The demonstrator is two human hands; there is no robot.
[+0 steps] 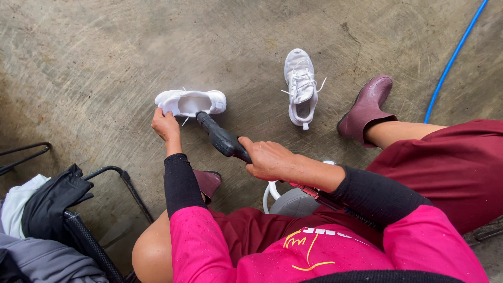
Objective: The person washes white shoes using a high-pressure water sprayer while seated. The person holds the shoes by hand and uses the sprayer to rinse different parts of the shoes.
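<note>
The left hand (165, 124) pinches the heel end of a white shoe (191, 102) that lies on its side on the wet floor (94, 63). Its fingertips hide behind the shoe. The right hand (268, 160) is wrapped tight around a black nozzle (221, 139). The nozzle tip pokes at the shoe's opening, with thin mist around it. The nozzle's back end hides under the wrist. A second white shoe (301, 86) lies well apart on the right, near a dark red boot (367, 108). The other boot (208, 183) is mostly hidden behind the left arm. A blue hose (451, 60) runs off the top edge. A black cart (86, 236) with clothes is cut off at the left. There is open floor above the shoes.
</note>
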